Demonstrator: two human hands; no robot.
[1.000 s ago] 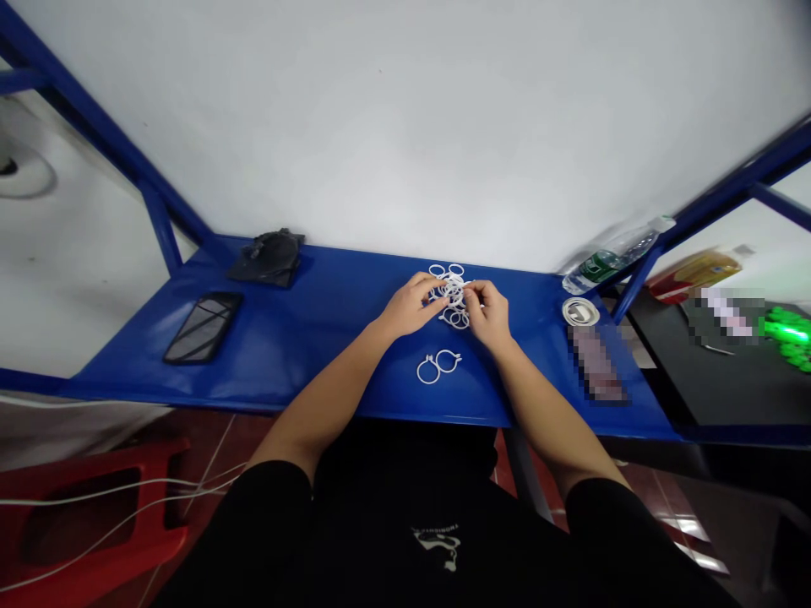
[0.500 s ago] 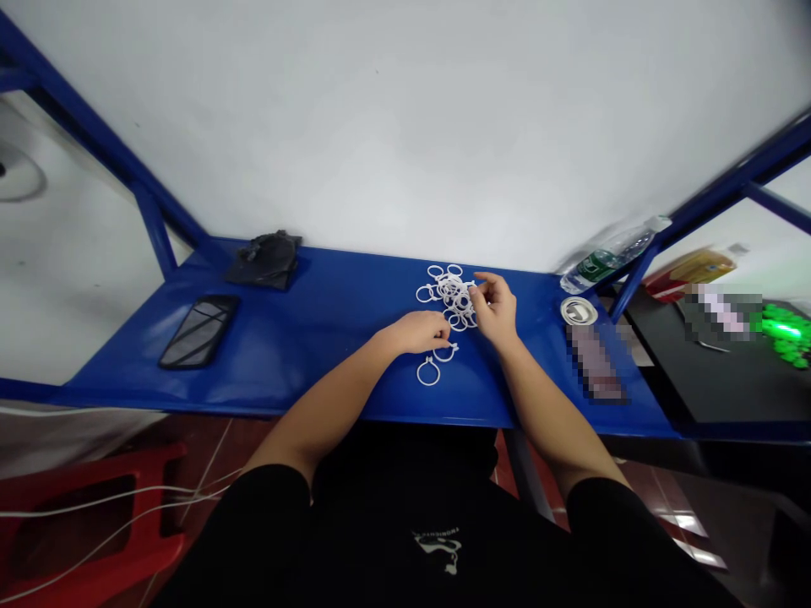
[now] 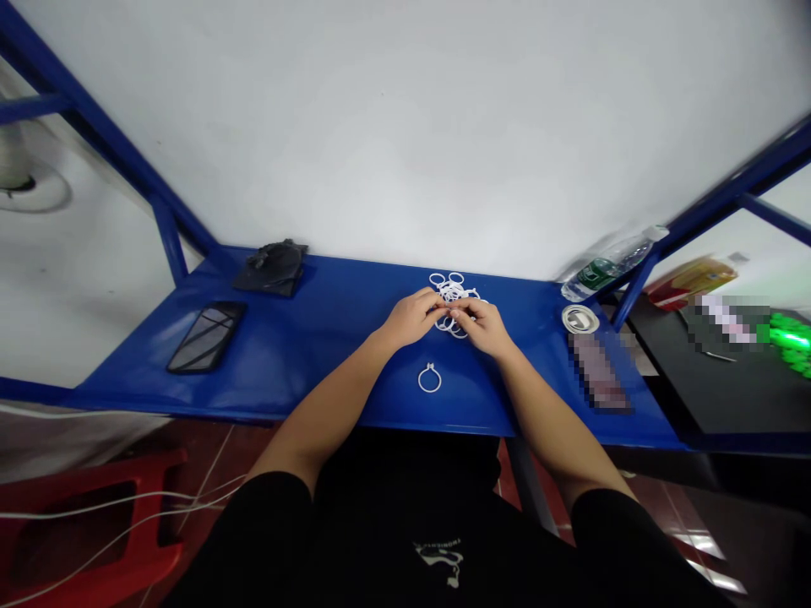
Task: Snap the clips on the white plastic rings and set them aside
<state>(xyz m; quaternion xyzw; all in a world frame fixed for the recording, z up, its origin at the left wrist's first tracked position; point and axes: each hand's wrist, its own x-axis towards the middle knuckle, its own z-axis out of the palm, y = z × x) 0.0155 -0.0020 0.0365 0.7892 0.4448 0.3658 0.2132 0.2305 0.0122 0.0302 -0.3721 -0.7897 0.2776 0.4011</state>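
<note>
A pile of white plastic curtain rings [image 3: 451, 290] lies on the blue table near the wall. My left hand [image 3: 415, 318] and my right hand [image 3: 482, 325] meet fingertip to fingertip over the near side of this pile. Both are closed in a pinch on a white curtain ring, mostly covered by the fingers. One single curtain ring [image 3: 429, 379], with a small eyelet at its top, lies flat by itself between my forearms.
On the left of the blue table [image 3: 317, 338] are a black phone [image 3: 207, 337] and a crumpled black bag [image 3: 272, 268]. At the right stand a water bottle [image 3: 599, 272], a white tape roll [image 3: 580, 319] and a blurred item. A red stool [image 3: 145, 507] is below left.
My left hand has moved up and forward, taking the nearer ring off the table. My right hand has come down and left to meet it. The view has shifted slightly.
</note>
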